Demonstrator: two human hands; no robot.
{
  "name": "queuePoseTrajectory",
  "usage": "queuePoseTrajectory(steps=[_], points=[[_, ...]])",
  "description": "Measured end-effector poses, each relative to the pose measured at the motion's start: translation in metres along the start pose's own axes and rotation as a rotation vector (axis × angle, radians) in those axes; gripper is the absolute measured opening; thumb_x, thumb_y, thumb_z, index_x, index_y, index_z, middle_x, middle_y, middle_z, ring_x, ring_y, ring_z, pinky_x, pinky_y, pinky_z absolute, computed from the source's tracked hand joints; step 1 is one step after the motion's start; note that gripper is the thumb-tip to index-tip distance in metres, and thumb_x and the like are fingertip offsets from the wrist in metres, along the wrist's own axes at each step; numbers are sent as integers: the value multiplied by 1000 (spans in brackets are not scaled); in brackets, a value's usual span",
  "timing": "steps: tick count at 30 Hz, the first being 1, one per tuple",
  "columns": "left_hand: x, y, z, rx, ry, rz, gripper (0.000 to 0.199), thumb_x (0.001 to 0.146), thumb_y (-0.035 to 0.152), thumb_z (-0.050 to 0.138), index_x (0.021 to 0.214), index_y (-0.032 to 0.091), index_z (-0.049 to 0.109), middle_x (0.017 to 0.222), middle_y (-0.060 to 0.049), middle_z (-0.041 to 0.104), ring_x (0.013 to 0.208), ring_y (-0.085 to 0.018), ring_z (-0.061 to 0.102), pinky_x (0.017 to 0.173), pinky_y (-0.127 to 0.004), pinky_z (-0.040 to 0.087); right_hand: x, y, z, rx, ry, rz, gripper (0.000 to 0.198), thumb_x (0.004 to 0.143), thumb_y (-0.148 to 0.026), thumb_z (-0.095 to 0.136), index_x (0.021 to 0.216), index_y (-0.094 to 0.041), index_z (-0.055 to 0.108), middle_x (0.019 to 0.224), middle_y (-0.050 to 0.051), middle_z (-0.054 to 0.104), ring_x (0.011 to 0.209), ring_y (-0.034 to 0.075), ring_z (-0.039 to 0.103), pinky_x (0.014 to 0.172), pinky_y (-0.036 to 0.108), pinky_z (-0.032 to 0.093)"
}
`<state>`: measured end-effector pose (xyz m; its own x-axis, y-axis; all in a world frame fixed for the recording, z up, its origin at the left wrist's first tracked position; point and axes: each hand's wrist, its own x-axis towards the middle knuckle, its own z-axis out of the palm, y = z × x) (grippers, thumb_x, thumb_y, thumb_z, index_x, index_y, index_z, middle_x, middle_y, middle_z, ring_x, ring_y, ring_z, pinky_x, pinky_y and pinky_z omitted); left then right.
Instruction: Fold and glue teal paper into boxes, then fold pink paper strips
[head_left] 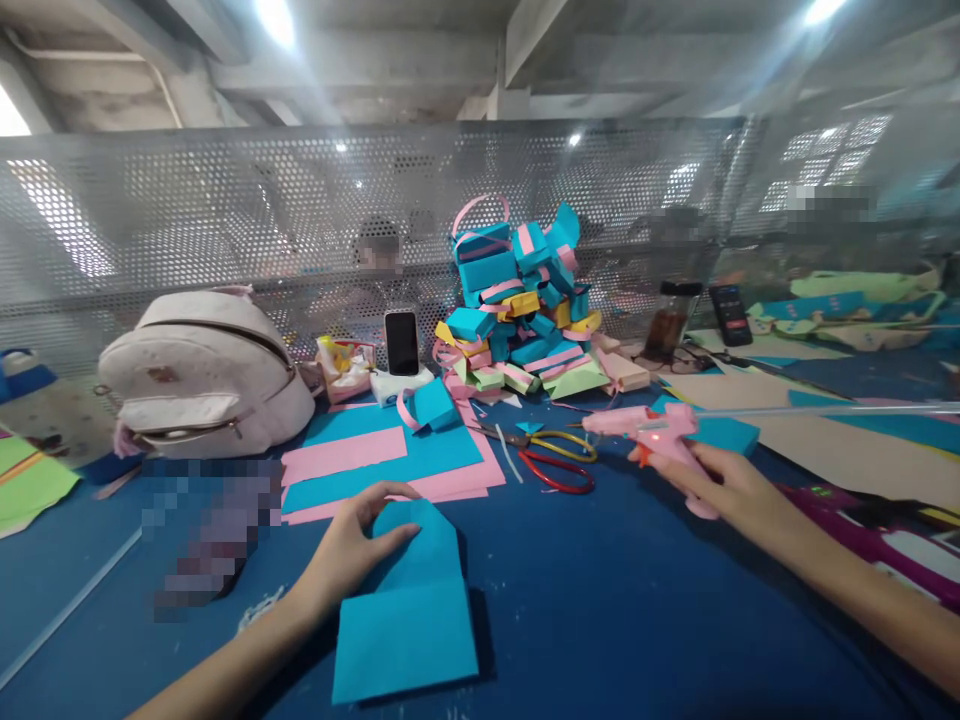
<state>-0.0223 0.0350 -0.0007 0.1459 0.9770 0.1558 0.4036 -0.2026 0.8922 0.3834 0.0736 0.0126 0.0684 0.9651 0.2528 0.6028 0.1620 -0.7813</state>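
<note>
My left hand (375, 540) grips the upper part of a folded blue paper piece (405, 640), thumb on top and fingers behind its left edge. The paper's lower flap lies toward me on the dark blue table (585, 620). On the right, my right hand (705, 475) is wrapped round the handle of a pink glue gun (652, 425), its nozzle pointing left and a clear glue stick (825, 410) sticking out behind. Between the hands lie scissors (555, 470) with one red and one yellow handle loop. Beside them rests a thin pale strip (508, 452).
Blue and pink paper sheets (345, 455) lie behind my left hand. At the back stands a heap of small paper baskets (517, 310) against a perforated metal screen (300, 220). A pale backpack (202, 375), a phone (401, 342) and a dark-lidded jar (670, 320) stand nearby.
</note>
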Motion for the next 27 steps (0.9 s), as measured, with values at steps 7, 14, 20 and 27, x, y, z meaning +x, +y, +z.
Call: queuePoseTrajectory(steps=[7, 14, 20, 27], points=[[1, -9, 5, -68, 20, 5, 15, 76, 27, 72, 88, 19, 67, 93, -5, 70, 93, -21, 66, 88, -34, 50, -5, -43, 65, 437, -427, 39, 53, 80, -66, 59, 84, -13, 65, 62, -2, 41, 56, 12, 38, 50, 25, 29], [0, -8, 5, -86, 31, -26, 8, 76, 24, 72, 79, 19, 67, 82, -2, 69, 82, -17, 66, 78, -27, 51, -8, -45, 117, 558, -605, 10, 52, 87, -65, 54, 89, -14, 64, 65, -2, 41, 61, 13, 40, 58, 26, 34], [-2, -4, 5, -130, 23, -71, 6, 76, 25, 75, 75, 20, 70, 83, -3, 72, 84, -17, 67, 78, -25, 51, -16, -37, 110, 506, -740, 80, 58, 82, -69, 56, 97, -14, 66, 77, 1, 47, 64, 12, 42, 56, 25, 35], [-3, -2, 1, -128, -32, -76, 9, 76, 24, 76, 68, 21, 73, 95, -7, 76, 94, -22, 68, 84, -31, 51, -18, -42, 105, 469, -857, 203, 51, 81, -64, 59, 96, -15, 62, 88, 3, 50, 67, 11, 45, 55, 23, 39]])
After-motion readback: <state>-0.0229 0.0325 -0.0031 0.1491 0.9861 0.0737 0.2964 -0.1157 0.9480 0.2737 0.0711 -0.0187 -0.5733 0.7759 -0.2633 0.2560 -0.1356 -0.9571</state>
